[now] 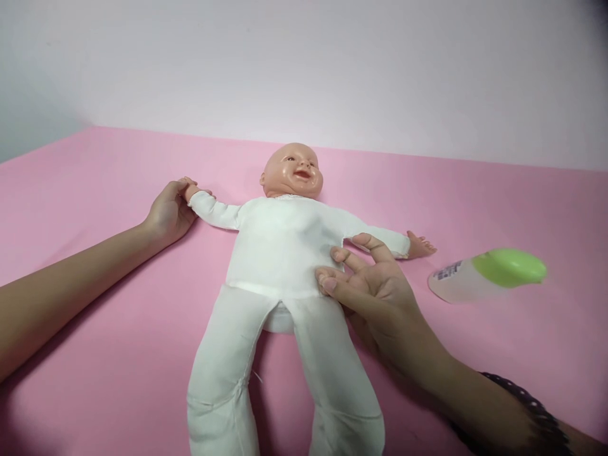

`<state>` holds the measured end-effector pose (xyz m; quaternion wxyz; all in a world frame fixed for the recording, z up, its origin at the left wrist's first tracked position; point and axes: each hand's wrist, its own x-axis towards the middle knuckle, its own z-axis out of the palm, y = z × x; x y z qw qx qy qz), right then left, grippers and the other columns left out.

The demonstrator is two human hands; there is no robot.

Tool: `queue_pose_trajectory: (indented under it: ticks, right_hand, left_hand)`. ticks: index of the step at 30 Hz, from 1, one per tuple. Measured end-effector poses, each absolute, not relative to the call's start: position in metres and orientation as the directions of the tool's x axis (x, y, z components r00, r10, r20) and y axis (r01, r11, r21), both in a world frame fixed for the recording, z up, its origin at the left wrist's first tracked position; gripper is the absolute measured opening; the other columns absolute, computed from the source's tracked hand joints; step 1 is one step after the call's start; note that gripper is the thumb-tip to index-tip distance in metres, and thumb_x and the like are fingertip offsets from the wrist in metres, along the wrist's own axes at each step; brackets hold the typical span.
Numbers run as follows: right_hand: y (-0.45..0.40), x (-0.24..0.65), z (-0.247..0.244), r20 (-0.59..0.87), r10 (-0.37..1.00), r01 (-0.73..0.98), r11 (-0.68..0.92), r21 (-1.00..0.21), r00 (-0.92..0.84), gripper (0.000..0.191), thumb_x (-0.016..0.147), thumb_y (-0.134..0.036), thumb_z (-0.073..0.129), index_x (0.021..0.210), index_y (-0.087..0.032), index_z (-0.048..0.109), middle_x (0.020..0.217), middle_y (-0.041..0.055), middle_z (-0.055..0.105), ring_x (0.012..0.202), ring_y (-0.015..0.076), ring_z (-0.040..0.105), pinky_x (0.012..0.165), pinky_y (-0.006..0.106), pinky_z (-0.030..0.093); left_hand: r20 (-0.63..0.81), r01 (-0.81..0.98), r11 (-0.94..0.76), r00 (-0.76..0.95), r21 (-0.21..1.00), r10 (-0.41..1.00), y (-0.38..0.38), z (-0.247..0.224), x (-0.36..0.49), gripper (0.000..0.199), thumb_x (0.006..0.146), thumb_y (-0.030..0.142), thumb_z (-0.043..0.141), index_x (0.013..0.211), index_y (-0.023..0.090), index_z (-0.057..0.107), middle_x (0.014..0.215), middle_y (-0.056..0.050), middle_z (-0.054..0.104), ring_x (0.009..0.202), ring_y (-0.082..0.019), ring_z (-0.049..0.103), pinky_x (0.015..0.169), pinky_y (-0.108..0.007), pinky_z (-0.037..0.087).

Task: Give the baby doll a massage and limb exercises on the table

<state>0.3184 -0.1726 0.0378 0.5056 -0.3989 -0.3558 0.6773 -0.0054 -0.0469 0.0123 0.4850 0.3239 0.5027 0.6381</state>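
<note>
A baby doll (285, 247) with a hard plastic head and a white cloth body lies on its back, arms spread and legs toward me. My left hand (171, 212) is closed round the doll's small plastic hand (190, 189) at the left. Beside the doll's torso, on the right, my right hand (375, 285) has its fingers apart and curved, the fingertips at the side of the white cloth; nothing is held in it. The doll's other hand (420, 246) rests on the pink surface, palm and fingers showing.
A clear bottle with a green cap (510, 267) lies on its side on the pink surface (95, 190), right of my right hand. Behind the surface rises a pale wall (304, 69). A dark beaded band circles my right wrist.
</note>
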Motion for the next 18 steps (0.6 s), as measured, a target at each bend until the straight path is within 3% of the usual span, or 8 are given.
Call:
queue_pose_trajectory:
  ticks: [11,18]
  right_hand:
    - [-0.1735,0.3166,0.0378,-0.166,0.971,-0.392,-0.221,-0.893,-0.169,0.071,0.065,-0.016,0.093,0.105,-0.030,0.036,0.092,-0.0077,0.045,0.072,0.0057,0.055,0.061,0.016,0.049]
    - [-0.1712,0.3169,0.0321,-0.116,0.971,-0.442,-0.199,-0.875,-0.207,0.069,0.070,-0.016,0.094,0.107,-0.029,0.038,0.094,-0.0082,0.049,0.076,0.0053,0.062,0.066,0.016,0.052]
  left_hand:
    - [-0.050,-0.310,-0.053,-0.318,0.949,0.947,-0.0469,0.0111,-0.0049,0.013,0.092,0.021,0.055,0.079,0.021,0.058,0.080,-0.004,0.062,0.092,-0.021,0.068,0.098,-0.035,0.055]
    - [-0.065,-0.315,-0.040,-0.315,0.948,0.947,-0.0473,0.0119,-0.0036,0.011,0.092,0.021,0.053,0.082,0.021,0.057,0.080,-0.004,0.066,0.088,-0.021,0.069,0.100,-0.038,0.054]
